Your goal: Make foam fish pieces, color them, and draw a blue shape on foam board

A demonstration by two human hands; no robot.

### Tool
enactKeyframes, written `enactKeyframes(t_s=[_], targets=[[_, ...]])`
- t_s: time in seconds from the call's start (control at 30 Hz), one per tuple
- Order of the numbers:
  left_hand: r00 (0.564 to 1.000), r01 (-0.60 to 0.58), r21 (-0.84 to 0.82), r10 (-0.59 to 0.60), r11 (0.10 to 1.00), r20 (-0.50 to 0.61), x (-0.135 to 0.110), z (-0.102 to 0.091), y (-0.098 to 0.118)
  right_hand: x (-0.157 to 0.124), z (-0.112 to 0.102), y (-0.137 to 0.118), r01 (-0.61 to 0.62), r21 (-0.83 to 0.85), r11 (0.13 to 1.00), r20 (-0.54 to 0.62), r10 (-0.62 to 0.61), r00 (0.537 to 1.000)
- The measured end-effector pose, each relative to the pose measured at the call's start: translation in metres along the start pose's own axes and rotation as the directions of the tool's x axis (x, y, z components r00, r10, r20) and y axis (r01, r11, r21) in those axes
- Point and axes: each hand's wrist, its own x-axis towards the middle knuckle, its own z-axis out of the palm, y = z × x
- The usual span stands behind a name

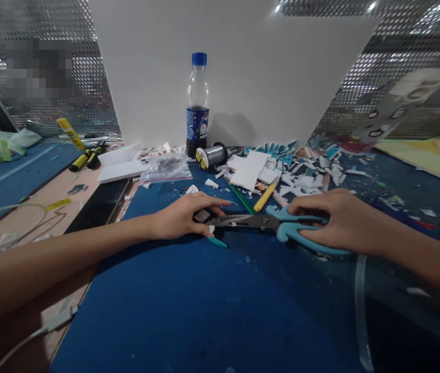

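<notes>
My right hand (332,220) is closed round the light blue handles of a pair of scissors (262,221). The blades point left, nearly together, and their tips reach my left hand (183,213). Its thumb and fingers are bent round something small, mostly hidden, with a greyish bit and a white bit (211,228) showing at the blade tips. A teal sliver (218,242) shows beside the thumb tip. Both hands are low over the blue mat (212,305). Just behind the scissors are a yellow stick (266,196) and a green strip (243,198).
At the back stand a cola bottle (198,109) and a wire spool (212,156) before a white board (251,77). White and blue scraps (301,176) are heaped there. A clear bag (167,168), a white box (122,170) and yellow-black pliers (88,157) lie left.
</notes>
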Motion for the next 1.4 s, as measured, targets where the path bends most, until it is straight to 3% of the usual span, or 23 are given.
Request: enactKeyframes(t_s=[0.23, 0.47, 0.93, 1.23, 1.4], targets=[[0.996, 0.043, -0.158, -0.055, 0.987, -0.071, -0.004, 0.001, -0.003, -0.002, 0.002, 0.005, -0.006, 0.046, 0.999, -0.052, 0.008, 0.999], [0.988, -0.002, -0.196, -0.027, 0.981, -0.149, -0.006, -0.001, -0.005, -0.003, 0.001, 0.006, 0.007, 0.079, 0.997, -0.085, 0.0, 0.996], [0.974, -0.073, -0.049, 0.06, 0.996, -0.221, -0.012, 0.0, 0.001, 0.0, 0.005, -0.002, 0.085, 0.028, 0.996, -0.153, -0.079, 0.985], [0.954, -0.108, 0.012, 0.107, 0.994, -0.28, -0.016, 0.003, 0.002, -0.004, 0.011, 0.004, 0.175, -0.198, 0.964, -0.31, -0.231, 0.922], [0.925, -0.161, 0.078, 0.178, 0.984, -0.334, -0.017, 0.004, 0.001, -0.006, 0.013, 0.003, 0.197, -0.251, 0.948, -0.321, -0.273, 0.907]])
